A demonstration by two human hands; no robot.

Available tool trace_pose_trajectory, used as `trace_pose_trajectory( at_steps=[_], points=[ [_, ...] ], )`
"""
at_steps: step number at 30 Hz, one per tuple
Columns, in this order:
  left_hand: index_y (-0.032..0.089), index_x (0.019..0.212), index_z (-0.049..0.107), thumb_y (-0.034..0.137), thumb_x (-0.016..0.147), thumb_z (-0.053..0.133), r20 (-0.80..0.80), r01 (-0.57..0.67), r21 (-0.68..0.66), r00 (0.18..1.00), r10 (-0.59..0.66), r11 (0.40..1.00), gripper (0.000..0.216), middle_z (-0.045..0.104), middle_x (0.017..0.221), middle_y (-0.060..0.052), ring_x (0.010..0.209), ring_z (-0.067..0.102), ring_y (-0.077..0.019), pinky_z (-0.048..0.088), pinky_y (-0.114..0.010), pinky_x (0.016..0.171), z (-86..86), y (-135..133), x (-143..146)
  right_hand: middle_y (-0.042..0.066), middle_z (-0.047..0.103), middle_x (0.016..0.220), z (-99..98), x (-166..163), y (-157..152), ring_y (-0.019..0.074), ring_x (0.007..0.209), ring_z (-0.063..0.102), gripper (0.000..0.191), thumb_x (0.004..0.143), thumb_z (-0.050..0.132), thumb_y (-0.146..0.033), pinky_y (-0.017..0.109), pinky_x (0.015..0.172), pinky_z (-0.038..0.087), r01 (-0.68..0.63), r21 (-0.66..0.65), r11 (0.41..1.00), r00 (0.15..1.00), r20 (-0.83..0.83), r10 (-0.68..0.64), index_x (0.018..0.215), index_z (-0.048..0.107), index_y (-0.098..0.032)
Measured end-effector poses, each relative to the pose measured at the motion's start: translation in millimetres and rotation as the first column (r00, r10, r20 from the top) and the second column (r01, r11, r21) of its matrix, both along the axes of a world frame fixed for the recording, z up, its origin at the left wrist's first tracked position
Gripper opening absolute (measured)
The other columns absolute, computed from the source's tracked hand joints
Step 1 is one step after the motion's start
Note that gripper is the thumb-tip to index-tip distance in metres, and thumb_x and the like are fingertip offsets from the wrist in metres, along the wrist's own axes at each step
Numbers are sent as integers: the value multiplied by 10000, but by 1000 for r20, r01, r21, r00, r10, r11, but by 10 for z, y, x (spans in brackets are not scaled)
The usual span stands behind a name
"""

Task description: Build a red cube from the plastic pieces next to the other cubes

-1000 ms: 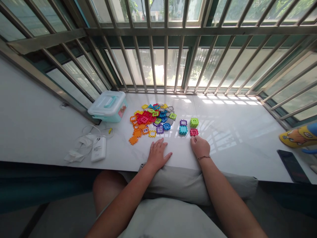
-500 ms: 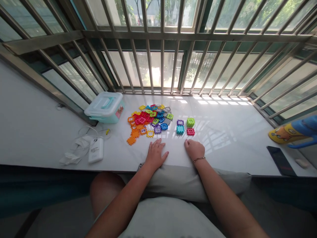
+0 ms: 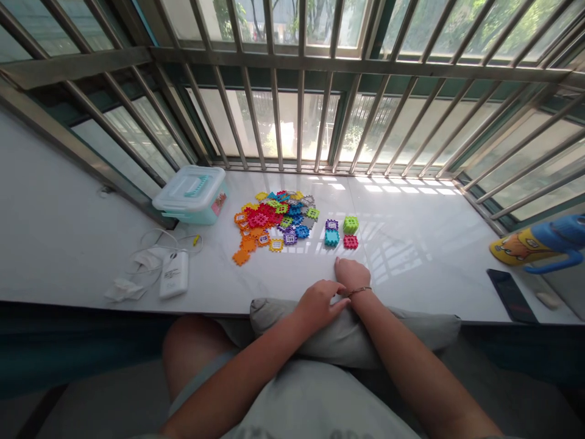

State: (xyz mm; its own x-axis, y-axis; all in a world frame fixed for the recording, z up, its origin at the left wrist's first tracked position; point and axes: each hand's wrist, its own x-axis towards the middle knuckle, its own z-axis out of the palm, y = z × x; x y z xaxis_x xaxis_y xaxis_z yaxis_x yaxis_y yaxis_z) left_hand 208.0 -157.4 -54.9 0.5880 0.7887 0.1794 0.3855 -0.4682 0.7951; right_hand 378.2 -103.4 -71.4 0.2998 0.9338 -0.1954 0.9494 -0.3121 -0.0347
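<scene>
My left hand (image 3: 320, 303) reaches across to my right wrist, thumb and fingertips closed at the thin bracelet (image 3: 361, 289) there. Loosely curled, my right hand (image 3: 351, 274) rests on the white tabletop, its fingers mostly hidden and nothing showing in them. Just beyond it stand small groups of square notched plastic building pieces: purple (image 3: 331, 225), teal (image 3: 331, 238), red (image 3: 350, 242), and a taller green stack (image 3: 351, 224). Farther left spreads a heap of mixed-colour interlocking pieces (image 3: 283, 216), with orange ones at its near left side.
A lidded teal box (image 3: 194, 195) stands at the back left. Near it lie a white power bank (image 3: 174, 274), a cable and crumpled tissue (image 3: 122, 289). On the right are a phone (image 3: 510, 296) and a blue-yellow bottle (image 3: 532, 244). Metal bars line the window; a grey cushion (image 3: 425, 329) lies at the front edge.
My left hand has moved right and nearer to me, from flat on the table beside the heap to my right wrist's bracelet. My right hand stays curled, shifted slightly in view.
</scene>
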Motion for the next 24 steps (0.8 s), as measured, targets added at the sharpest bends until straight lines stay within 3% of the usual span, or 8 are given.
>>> trace_pose_trajectory(
  at_steps=[4, 11, 17, 24],
  points=[
    [238, 1026, 771, 347, 946, 788, -35, -15, -120, 999, 10, 993, 137, 804, 975, -19, 863, 717, -215, 544, -353, 829, 7, -27, 124, 209, 812, 921, -5, -60, -26, 288, 860, 805, 602, 1141, 324, -430, 368, 776, 563, 4, -37, 999, 1000, -27, -5, 963, 839, -174],
    [232, 921, 764, 238, 939, 691, -127, -36, -87, 992, 24, 996, 76, 789, 902, -27, 854, 693, -217, 494, -345, 814, -150, -70, 134, 218, 808, 970, 63, -92, -60, 273, 906, 793, 600, 1143, 319, -426, 340, 812, 525, -2, -47, 999, 997, -73, -1, 1005, 835, -151],
    [206, 835, 742, 198, 870, 734, -117, -33, -107, 993, 20, 994, 37, 774, 827, -31, 773, 676, -201, 468, -321, 725, -305, -83, 106, 111, 799, 879, 87, -162, -111, 201, 783, 712, 498, 1101, 466, -491, 276, 690, 405, -97, -7, 995, 978, -187, 94, 870, 800, -202],
    [204, 901, 770, 170, 904, 707, -67, 18, -107, 997, -25, 994, 72, 797, 894, -27, 804, 693, -184, 486, -294, 745, -383, -89, 55, 32, 716, 751, 153, -187, -168, 141, 694, 577, 615, 1139, 346, -551, 279, 616, 289, -138, 103, 985, 964, -213, 158, 776, 700, -203]
  ],
)
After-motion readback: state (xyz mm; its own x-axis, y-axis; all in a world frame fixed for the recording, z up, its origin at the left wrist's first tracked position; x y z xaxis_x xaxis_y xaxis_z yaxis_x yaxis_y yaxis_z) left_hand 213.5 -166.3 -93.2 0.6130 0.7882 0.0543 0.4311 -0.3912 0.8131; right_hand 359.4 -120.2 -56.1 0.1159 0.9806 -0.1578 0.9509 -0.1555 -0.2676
